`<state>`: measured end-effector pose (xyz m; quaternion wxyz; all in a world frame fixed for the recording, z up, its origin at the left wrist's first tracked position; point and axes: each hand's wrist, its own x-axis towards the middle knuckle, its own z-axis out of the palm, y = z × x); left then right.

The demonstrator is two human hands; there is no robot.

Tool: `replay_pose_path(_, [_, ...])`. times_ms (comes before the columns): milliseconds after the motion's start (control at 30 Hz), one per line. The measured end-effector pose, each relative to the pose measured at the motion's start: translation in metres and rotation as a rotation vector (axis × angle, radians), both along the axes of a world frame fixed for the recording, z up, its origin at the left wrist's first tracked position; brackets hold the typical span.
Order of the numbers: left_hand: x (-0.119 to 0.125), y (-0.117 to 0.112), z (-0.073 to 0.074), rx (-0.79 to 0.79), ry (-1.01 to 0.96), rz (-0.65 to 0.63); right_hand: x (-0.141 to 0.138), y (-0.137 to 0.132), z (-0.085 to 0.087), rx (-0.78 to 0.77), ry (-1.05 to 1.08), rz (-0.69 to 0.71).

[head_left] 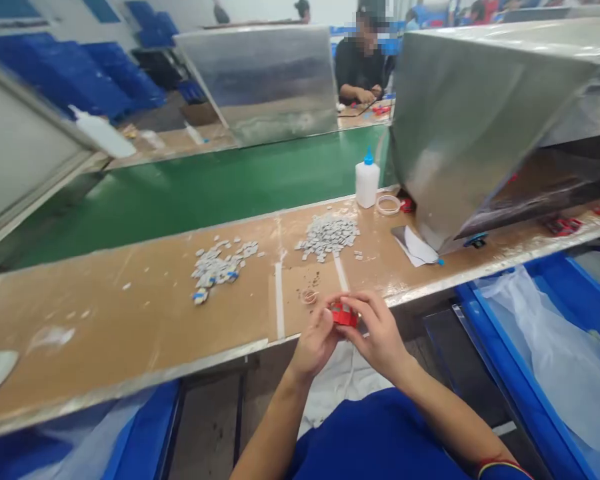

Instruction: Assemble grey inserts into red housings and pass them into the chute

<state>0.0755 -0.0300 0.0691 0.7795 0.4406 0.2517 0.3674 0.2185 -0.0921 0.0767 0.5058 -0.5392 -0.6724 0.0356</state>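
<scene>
Both my hands meet just past the near edge of the brown workbench [130, 333]. A small red plastic part [343, 315] sits between them. My left hand [316, 340] pinches its left side with curled fingers. My right hand [380, 333] wraps over its right side and top. Two heaps of small grey-white pieces lie on the bench beyond: one [220, 267] to the left, one [329, 236] straight ahead. A small ring [309, 297] lies on the bench just in front of my left fingers.
A white glue bottle with a blue cap [367, 180] and a tape roll [389, 204] stand beside a large metal hood [480, 120]. A green conveyor belt [220, 187] runs behind. Blue bins [555, 347] sit right. Another person [363, 67] works opposite.
</scene>
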Motion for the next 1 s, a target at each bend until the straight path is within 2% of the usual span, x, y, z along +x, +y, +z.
replay_pose_path(100, [-0.016, -0.004, -0.006, 0.243, 0.146, 0.15, -0.006, 0.0, 0.0, -0.037, -0.104, 0.009])
replay_pose_path(200, [-0.034, -0.007, 0.001, 0.475, 0.405, 0.293, -0.016, 0.003, 0.001, -0.09, -0.096, 0.1])
replay_pose_path(267, [-0.046, -0.007, 0.009, 0.623, 0.519, 0.326, -0.023, 0.008, 0.0, -0.137, 0.053, 0.201])
replay_pose_path(367, [-0.062, -0.003, 0.012, 0.742, 0.458, 0.294, -0.033, 0.016, -0.006, -0.21, 0.444, 0.321])
replay_pose_path(433, [-0.069, 0.001, 0.008, 0.754, 0.395, 0.278, -0.04, 0.019, -0.014, -0.278, 0.631, 0.354])
replay_pose_path(500, [-0.072, 0.005, 0.0, 0.756, 0.385, 0.276, -0.046, 0.021, -0.023, -0.346, 0.663, 0.34])
replay_pose_path(633, [-0.074, 0.013, -0.022, 0.722, 0.376, 0.253, -0.046, 0.02, -0.036, -0.441, 0.462, 0.232])
replay_pose_path(767, [-0.084, 0.016, -0.048, 0.508, 0.345, 0.224, -0.023, 0.024, -0.041, -0.549, 0.265, 0.354])
replay_pose_path(833, [-0.089, 0.017, -0.061, 0.362, 0.33, 0.26, -0.008, 0.031, -0.047, -0.536, 0.271, 0.313])
replay_pose_path(900, [-0.092, 0.018, -0.07, 0.271, 0.329, 0.292, 0.001, 0.043, -0.054, -0.505, 0.301, 0.206])
replay_pose_path(1000, [-0.092, 0.025, -0.075, 0.269, 0.362, 0.282, 0.001, 0.064, -0.059, -0.462, 0.262, 0.184])
